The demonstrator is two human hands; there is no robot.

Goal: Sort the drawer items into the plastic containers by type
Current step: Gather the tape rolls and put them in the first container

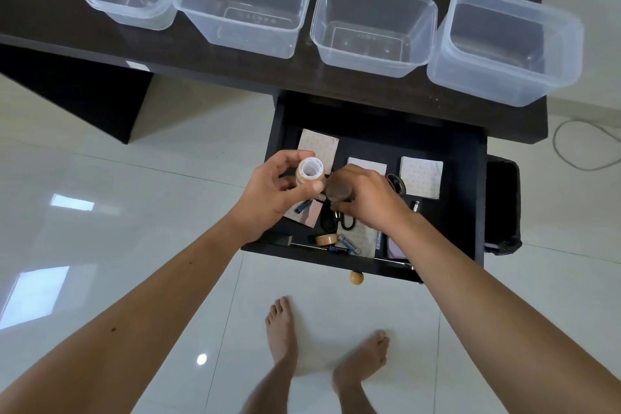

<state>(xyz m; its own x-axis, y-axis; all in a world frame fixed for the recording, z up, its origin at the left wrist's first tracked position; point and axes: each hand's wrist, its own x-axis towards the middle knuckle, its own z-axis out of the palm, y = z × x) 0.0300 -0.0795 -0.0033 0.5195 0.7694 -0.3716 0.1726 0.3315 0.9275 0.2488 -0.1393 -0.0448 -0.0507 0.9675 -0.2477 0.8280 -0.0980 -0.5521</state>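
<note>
While the left hand holds a tape roll above the open drawer, the right hand grips a dark brown roll just beside it

The tape roll sits pinched between thumb and curled fingers, its white core facing up toward the camera; the right hand's fingers wrap the brown roll from above. Another tape roll, batteries, scissors and sticky-note pads lie in the drawer below. The four plastic containers stand in a row on the desk beyond the drawer, all holding nothing; the two middle ones look nearest to both hands, so the drop probably goes forward and up
</note>
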